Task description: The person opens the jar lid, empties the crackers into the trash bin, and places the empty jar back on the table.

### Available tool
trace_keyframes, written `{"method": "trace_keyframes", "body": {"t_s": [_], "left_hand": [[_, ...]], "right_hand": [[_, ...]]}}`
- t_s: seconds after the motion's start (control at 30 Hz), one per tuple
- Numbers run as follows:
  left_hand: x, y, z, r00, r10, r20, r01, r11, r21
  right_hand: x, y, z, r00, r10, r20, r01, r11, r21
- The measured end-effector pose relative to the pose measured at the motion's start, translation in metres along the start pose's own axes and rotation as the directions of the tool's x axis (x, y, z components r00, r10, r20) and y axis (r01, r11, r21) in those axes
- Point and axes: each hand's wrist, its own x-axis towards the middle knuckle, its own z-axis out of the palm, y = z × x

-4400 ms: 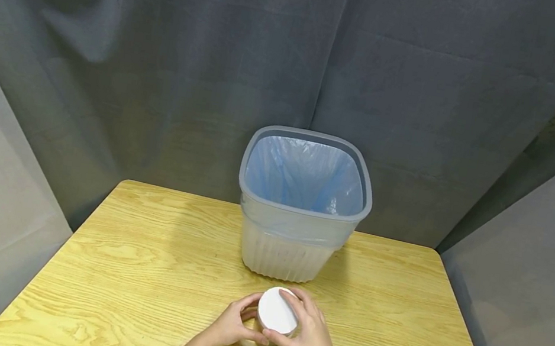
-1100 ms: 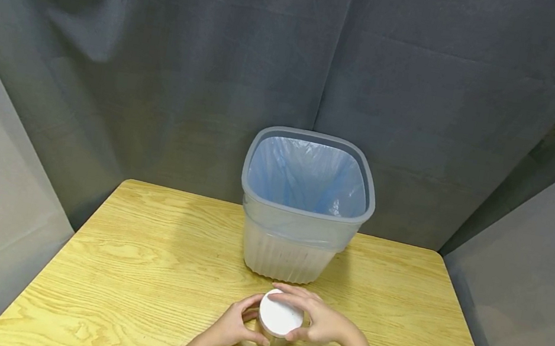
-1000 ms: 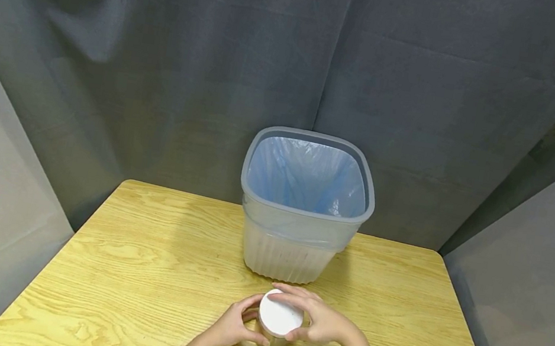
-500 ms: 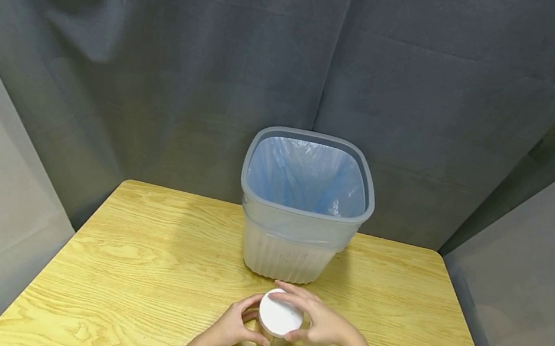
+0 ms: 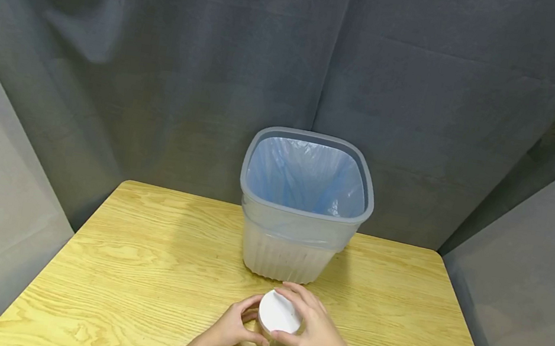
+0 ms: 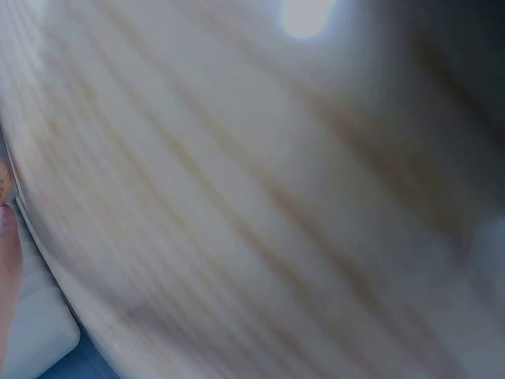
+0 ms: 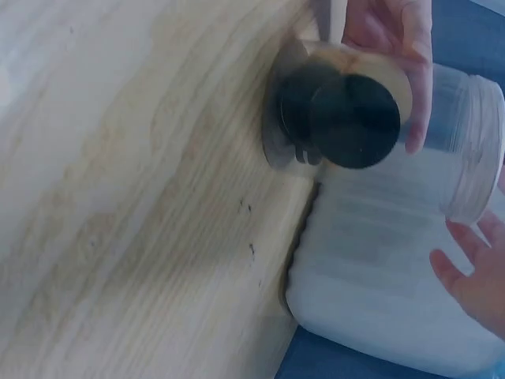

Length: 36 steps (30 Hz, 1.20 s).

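Observation:
A clear jar (image 7: pixel 446 106) stands upright on the table, with a round white-topped lid (image 5: pixel 279 314) on it. Through its wall show dark round pieces (image 7: pixel 355 121) and tan ones, like cookies, low inside. My left hand (image 5: pixel 232 325) holds the jar's side, thumb in front and fingers behind. With my right hand (image 5: pixel 315 329) I grip the lid's edge, thumb near and fingers at the far side. In the right wrist view the right fingertips (image 7: pixel 465 241) are at the lid's rim. The left wrist view shows mostly blurred tabletop, with a fingertip (image 6: pixel 6 221) at its left edge.
A bin (image 5: pixel 282 257) with a grey rim and blue liner stands on the wood-grain table (image 5: pixel 144 273) just beyond the jar. Behind it hangs a dark grey curtain (image 5: pixel 191 64). Lighter grey panels (image 5: pixel 540 254) flank the table on both sides.
Since half a second ago my right hand has turned around the lid, its wrist swinging nearer and its thumb sliding left along the rim. The left hand and jar keep their place.

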Motion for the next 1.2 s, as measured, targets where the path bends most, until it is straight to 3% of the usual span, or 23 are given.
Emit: {"method": "trace_keyframes", "body": {"t_s": [0.2,0.53,0.83,1.2], "left_hand": [[0.000,0.001,0.000,1.000,0.011,0.003,-0.011,1.000,-0.005],[-0.001,0.001,0.000,1.000,0.001,0.006,-0.001,1.000,-0.020],[-0.001,0.002,0.000,1.000,-0.002,-0.007,0.002,1.000,0.000],[-0.001,0.003,0.001,1.000,-0.001,-0.008,0.001,1.000,-0.007]], "right_hand": [[-0.004,-0.005,0.005,0.995,0.049,-0.089,-0.055,0.996,-0.072],[-0.009,-0.009,0.013,0.981,0.099,-0.164,-0.120,0.985,-0.122],[-0.010,-0.010,0.020,0.974,0.147,-0.170,-0.168,0.979,-0.115],[-0.010,-0.011,0.019,0.974,0.151,-0.168,-0.172,0.977,-0.122]]}}
